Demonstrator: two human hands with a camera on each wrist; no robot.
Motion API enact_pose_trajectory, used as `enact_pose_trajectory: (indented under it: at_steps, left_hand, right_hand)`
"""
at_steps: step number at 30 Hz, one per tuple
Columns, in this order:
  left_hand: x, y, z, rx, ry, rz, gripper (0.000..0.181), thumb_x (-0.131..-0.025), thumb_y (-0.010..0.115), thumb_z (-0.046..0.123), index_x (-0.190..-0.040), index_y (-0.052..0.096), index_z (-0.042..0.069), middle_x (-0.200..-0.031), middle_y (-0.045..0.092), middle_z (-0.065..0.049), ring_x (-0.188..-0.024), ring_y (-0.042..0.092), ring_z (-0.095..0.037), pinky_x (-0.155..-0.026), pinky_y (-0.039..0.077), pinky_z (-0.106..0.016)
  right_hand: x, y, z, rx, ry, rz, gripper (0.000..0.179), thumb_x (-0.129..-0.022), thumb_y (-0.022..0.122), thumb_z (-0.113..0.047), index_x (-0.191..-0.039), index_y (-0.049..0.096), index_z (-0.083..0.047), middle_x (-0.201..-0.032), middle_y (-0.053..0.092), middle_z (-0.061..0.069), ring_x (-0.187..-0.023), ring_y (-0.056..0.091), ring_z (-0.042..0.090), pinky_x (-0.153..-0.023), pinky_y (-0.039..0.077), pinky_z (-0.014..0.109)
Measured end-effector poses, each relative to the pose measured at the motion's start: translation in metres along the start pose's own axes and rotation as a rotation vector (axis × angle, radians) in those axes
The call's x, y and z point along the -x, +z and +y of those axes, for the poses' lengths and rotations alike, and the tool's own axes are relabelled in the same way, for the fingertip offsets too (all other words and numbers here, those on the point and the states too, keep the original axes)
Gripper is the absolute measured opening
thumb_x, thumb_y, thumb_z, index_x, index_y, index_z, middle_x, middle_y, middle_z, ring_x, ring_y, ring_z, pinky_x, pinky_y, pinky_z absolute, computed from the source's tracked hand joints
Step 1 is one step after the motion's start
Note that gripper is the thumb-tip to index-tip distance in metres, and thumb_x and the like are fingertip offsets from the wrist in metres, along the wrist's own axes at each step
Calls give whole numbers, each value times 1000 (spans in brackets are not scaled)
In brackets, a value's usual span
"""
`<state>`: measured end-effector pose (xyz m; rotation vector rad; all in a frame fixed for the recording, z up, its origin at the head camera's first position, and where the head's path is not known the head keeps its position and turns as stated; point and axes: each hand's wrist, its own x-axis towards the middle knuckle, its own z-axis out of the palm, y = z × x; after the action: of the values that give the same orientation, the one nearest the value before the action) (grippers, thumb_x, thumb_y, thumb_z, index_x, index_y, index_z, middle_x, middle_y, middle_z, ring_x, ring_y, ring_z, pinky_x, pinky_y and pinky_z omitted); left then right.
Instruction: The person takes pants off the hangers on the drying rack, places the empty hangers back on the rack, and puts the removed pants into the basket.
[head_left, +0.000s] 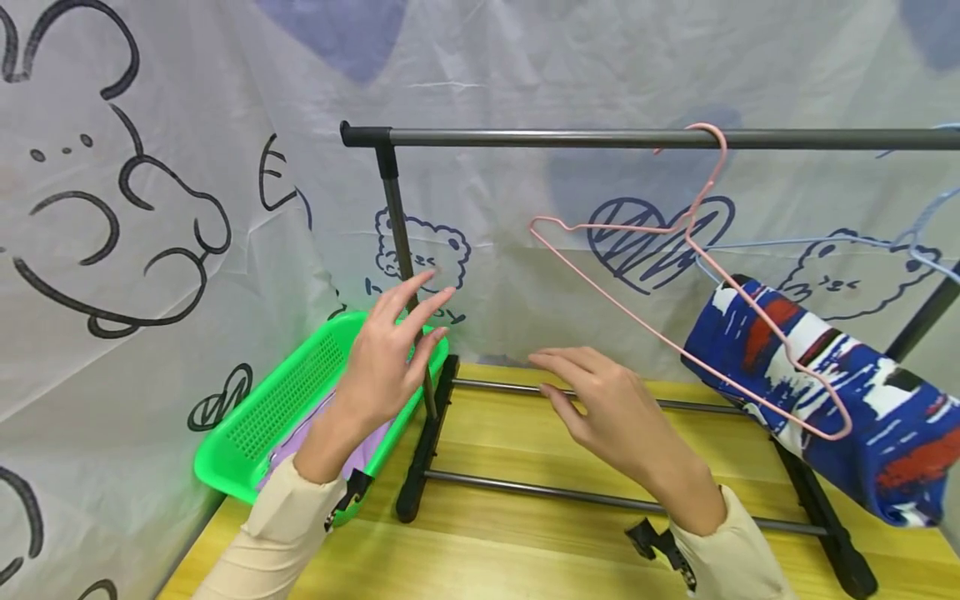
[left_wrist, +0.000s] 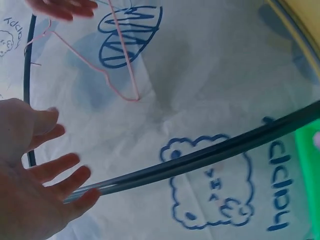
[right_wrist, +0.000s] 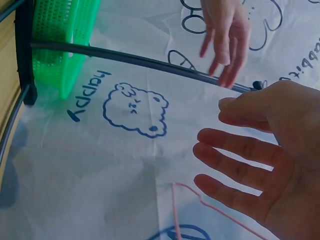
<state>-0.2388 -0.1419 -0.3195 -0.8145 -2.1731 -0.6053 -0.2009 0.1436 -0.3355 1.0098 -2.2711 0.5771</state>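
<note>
My left hand point(head_left: 386, 354) is raised before the rack's left post, fingers spread and holding nothing. Lower and to its right, my right hand point(head_left: 600, 400) hovers over the base bars, its fingers loosely extended with nothing in them. A pink hanger point(head_left: 637, 321) hangs bare from the rail, up and right of the right hand. Further right, a blue hanger point(head_left: 817, 242) carries a folded blue, white and red cloth point(head_left: 832, 392), partly behind the pink hanger. In the left wrist view the left fingers point(left_wrist: 65, 172) appear apart, and the right wrist view shows the right fingers point(right_wrist: 235, 155) separated.
The dark clothes rack has a top rail point(head_left: 525, 138) and low crossbars point(head_left: 540, 489) on a wooden table point(head_left: 510, 550). At left, a green basket point(head_left: 225, 462) with lilac cloth point(head_left: 375, 442) stands beside the rack foot. A drawn-on white sheet point(head_left: 480, 67) hangs behind.
</note>
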Motion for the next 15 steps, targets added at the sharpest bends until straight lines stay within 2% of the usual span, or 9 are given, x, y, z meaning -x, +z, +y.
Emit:
enact_pose_trajectory:
  at_steps: [6,15]
  left_hand:
    - [-31,-10,-2,-28,61,135,51,-98,68,8,-148,56,12,-158,41,-17,-138,43,-38,-110,37,-57]
    - [-75,-21,-7,-128,150,262,53,-101,64,9,-152,51,12,-158,39,-20,-144,36,-38,-117,29,-53]
  right_hand:
    - [10,-22,-1,51,-4,13,41,-88,80,-7,-128,71,-7,-125,70,7,-110,68,26,-87,59,43]
    - [21,-54,-6,125,-6,16,48,-83,84,-9,-129,70,-8,-129,68,9,-116,65,30,-93,56,50]
